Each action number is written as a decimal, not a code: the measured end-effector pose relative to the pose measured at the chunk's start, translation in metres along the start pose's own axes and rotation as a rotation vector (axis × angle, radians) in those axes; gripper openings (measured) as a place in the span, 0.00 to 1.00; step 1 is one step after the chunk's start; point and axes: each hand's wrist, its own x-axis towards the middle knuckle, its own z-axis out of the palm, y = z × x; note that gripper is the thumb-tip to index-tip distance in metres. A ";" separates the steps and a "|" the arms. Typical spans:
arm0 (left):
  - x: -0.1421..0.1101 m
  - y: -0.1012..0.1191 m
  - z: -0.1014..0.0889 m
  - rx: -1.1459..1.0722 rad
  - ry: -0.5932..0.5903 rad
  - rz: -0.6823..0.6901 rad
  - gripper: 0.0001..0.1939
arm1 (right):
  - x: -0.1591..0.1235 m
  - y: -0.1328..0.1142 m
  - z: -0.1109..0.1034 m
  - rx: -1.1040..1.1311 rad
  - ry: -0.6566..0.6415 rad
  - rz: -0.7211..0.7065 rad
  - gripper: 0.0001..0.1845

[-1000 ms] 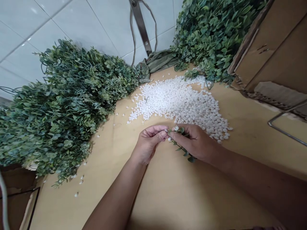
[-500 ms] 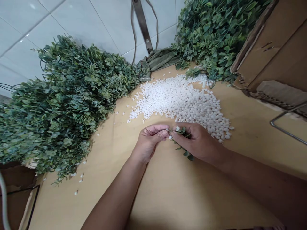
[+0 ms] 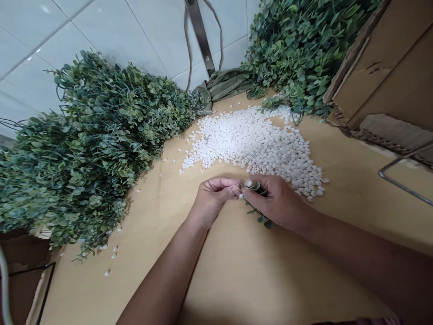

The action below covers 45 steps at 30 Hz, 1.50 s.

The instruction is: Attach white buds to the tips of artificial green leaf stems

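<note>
My right hand (image 3: 272, 196) is closed around a leafy green sprig (image 3: 260, 218), whose lower leaves hang out below the fingers. A small white bud (image 3: 249, 183) shows on the sprig by the thumb, with another close to the fingertips. Thumb and forefinger of my left hand (image 3: 216, 194) are pinched at the sprig's tip, almost touching the right thumb. What exactly lies inside that pinch is too small to make out. Just beyond both hands spreads a pile of small white pieces (image 3: 243, 140).
Heaps of artificial greenery lie at the left (image 3: 101, 135) and the back right (image 3: 297, 54). A cardboard box (image 3: 392, 67) stands at right, near a bent metal rod (image 3: 406, 183). A dark cloth (image 3: 230, 83) and a metal bar (image 3: 200, 38) are by the tiled wall.
My left fingertips have moved slightly right, closer to the right thumb. The right hand keeps its hold on the sprig. The view has shifted a little.
</note>
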 end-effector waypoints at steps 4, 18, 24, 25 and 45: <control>0.001 0.002 0.001 0.007 -0.007 0.000 0.13 | 0.000 0.001 0.001 0.017 0.017 -0.025 0.11; 0.003 0.002 0.001 0.044 -0.034 0.007 0.13 | 0.000 0.004 0.003 -0.016 0.029 -0.066 0.10; 0.004 0.004 0.001 0.092 -0.062 0.016 0.13 | -0.001 0.002 0.002 -0.024 0.015 -0.038 0.09; 0.005 0.005 0.001 0.097 -0.065 0.017 0.13 | -0.001 0.002 0.002 -0.017 0.012 -0.032 0.09; 0.000 0.000 0.005 0.127 -0.061 0.192 0.16 | 0.005 -0.001 0.004 0.009 0.040 -0.024 0.11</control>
